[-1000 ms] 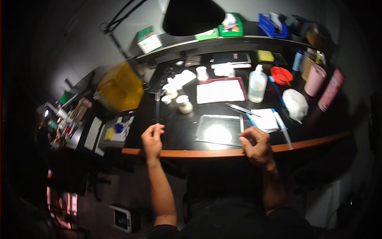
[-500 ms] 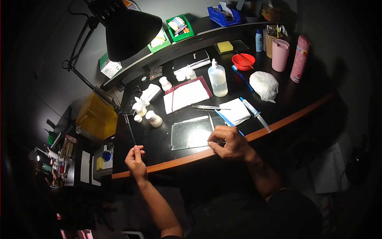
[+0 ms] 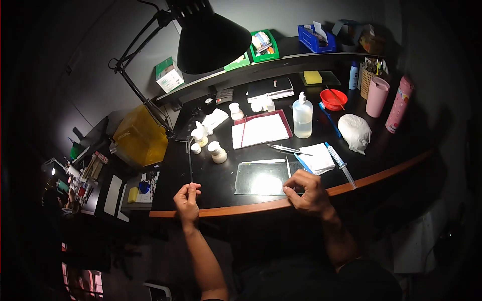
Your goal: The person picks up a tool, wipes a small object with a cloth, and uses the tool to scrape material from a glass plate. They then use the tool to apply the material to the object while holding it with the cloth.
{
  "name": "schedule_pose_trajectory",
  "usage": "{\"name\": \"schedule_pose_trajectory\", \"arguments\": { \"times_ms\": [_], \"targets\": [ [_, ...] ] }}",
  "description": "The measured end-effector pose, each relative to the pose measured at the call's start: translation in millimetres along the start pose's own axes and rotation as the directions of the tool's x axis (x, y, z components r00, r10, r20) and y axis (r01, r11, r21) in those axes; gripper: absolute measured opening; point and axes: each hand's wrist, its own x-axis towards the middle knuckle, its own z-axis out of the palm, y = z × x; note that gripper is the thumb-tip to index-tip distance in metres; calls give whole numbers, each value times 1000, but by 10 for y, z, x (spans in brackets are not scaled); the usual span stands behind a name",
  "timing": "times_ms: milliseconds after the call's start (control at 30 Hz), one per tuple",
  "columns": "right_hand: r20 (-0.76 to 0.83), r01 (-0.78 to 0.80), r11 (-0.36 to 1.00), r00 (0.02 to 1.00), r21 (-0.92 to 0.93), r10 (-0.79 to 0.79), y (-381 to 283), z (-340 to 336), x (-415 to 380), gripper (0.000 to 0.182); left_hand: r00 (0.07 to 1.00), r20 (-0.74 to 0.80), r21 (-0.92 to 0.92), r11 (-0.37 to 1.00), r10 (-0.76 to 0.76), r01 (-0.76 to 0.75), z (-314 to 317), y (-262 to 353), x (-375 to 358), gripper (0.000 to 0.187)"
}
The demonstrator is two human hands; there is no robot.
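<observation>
Glass (image 3: 249,180): flat, clear, rectangular, bright glare in its middle.
Beyond right hand (image 3: 307,193): white pad (image 3: 319,159), tweezers (image 3: 287,149); syringe (image 3: 343,166) farther right.
In the way: that hand hides the glass's near right corner.
Position: glass just left of right hand, well right of left hand (image 3: 188,202).
Fingers: curled; whether tips meet, cannot tell.

I see, through my remote view, a flat black desk (image 3: 401,153) with an orange-brown edge strip (image 3: 251,207), a clear rectangular glass slab (image 3: 247,181), a round red bowl (image 3: 329,103), a plain pink tumbler (image 3: 377,100), a tall pink bottle (image 3: 398,108) with small multicoloured motifs, and a translucent yellow box (image 3: 149,135).
</observation>
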Motion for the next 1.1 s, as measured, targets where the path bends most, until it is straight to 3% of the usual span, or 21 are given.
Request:
{"name": "schedule_pose_trajectory", "arguments": {
  "times_ms": [433,533,600,667,767,867,933,1100],
  "targets": [
    [8,45,999,999,-17,-45,2,-2,7,5,999,26,107,993,36,-38,3,7,-10,29],
    [-5,-191,970,981,149,193,-64,-29,12,5,997,4,46,995,83,-84,52,28,-29,29],
    [-47,-220,938,969,266,241,-140,39,-30,6,998,-60,-67,998,-20,16,182,200,-149,31],
    [33,-39,989,999,143,34,-383,17,62,20,995,-86,-139,990,-44,32,379,394,-295,32],
    [68,237,963,967,129,-247,-481,235,245,38,999,-18,-207,978,-32,28,675,627,-520,30],
    [27,328,943,944,58,-329,-475,399,336,49,993,97,-192,978,-68,85,878,787,-730,27],
    [-7,429,902,903,-42,-430,-442,452,391,47,988,150,-143,989,-20,41,954,805,-829,24],
    [-29,493,860,865,-131,-501,-370,448,342,40,968,215,-11,991,132,-133,1024,953,-921,23]
  ]
}}
